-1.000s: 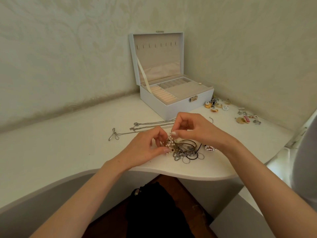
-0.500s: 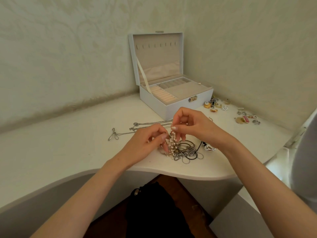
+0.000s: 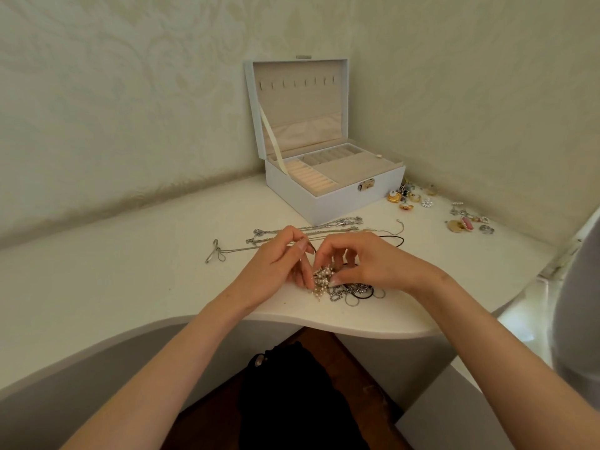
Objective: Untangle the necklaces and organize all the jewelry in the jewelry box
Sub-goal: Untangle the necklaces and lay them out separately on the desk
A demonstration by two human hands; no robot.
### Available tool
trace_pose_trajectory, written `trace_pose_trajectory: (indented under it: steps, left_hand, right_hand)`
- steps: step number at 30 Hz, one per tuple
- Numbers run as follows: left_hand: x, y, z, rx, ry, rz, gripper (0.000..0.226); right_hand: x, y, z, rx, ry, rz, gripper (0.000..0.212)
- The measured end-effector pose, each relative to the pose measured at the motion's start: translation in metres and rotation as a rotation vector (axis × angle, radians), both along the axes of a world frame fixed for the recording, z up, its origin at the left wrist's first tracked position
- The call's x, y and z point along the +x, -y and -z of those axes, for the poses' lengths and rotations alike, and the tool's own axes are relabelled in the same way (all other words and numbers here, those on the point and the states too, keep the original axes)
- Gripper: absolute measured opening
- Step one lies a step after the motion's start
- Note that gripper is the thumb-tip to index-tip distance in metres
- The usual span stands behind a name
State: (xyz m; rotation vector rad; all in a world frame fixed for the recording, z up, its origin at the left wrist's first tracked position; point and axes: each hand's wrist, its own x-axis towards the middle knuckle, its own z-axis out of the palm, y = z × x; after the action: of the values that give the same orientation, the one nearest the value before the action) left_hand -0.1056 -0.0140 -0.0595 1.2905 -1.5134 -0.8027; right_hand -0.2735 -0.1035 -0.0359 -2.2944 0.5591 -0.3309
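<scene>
Both hands work close together near the front edge of the white curved tabletop (image 3: 130, 271). Between them lies a tangle of necklaces (image 3: 324, 282), small white pearl beads knotted with silver chain and thin black cord, resting on the tabletop just in front of the person. The left hand (image 3: 276, 264) has its fingers curled: thumb and forefinger meet at the top, pinching what looks like a thin dark strand, and the lower fingers reach down to touch the pearl end of the tangle. The right hand (image 3: 370, 261) arches over the tangle, fingers bent down into it and thumb tip pressed against the pearls, gripping the same knot from the other side. Silver links and 1 black cord loop (image 3: 362, 296) spill out below the right palm.

Behind the hands, long silver chains (image 3: 311, 229) lie stretched side by side, with a silver pendant (image 3: 212, 251) at their left end. Farther back stands the white rectangular jewelry box (image 3: 324, 206), its lid (image 3: 298, 102) upright and open, showing beige lining, a row of hooks in the lid and ring rolls in the front left section of the tray. Right of the box sits a scatter of small gold and silver pieces (image 3: 407, 198), and further right a 2nd cluster with a pink piece (image 3: 467, 223). A black bag (image 3: 292, 401) lies under the table
</scene>
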Motion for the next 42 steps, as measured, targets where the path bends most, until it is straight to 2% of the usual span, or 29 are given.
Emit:
trace_pose_trajectory:
  steps: [4,7,14,19,22,26,31,34,37,42]
  left_hand:
    - [0.001,0.0,0.001,0.01,0.036,-0.019,0.016]
    - [0.002,0.001,0.002,0.023,0.059,-0.044,0.017]
    - [0.0,0.004,0.003,0.0,0.23,-0.076,0.017]
    - [0.001,0.006,0.002,-0.05,0.311,-0.123,0.029]
    - [0.0,0.006,0.001,-0.037,0.296,-0.089,0.018]
    - [-0.006,0.001,-0.002,-0.121,0.259,-0.091,0.026]
    - [-0.009,-0.004,-0.011,-0.144,0.026,-0.068,0.009]
    - [-0.012,-0.001,-0.015,-0.157,0.077,-0.064,0.012]
    - [-0.011,0.002,-0.016,-0.168,0.103,-0.082,0.011]
    - [-0.007,0.003,-0.017,-0.177,-0.017,-0.097,0.013]
  right_hand:
    - [0.002,0.0,0.0,-0.062,0.005,0.065,0.021]
    - [0.0,0.001,-0.004,-0.039,0.121,0.08,0.014]
    - [-0.006,0.005,-0.009,0.236,0.345,0.041,0.009]
    - [-0.005,0.007,-0.011,0.314,0.452,0.044,0.014]
    - [-0.004,0.007,-0.013,0.358,0.5,0.041,0.017]
    - [-0.002,0.007,-0.015,0.328,0.492,0.096,0.018]
    - [0.001,0.004,-0.017,0.362,0.49,0.098,0.019]
    - [0.001,0.004,-0.017,0.342,0.476,0.11,0.021]
    - [-0.001,0.007,-0.017,0.324,0.476,0.106,0.012]
    - [-0.006,0.009,-0.016,0.346,0.427,0.033,0.021]
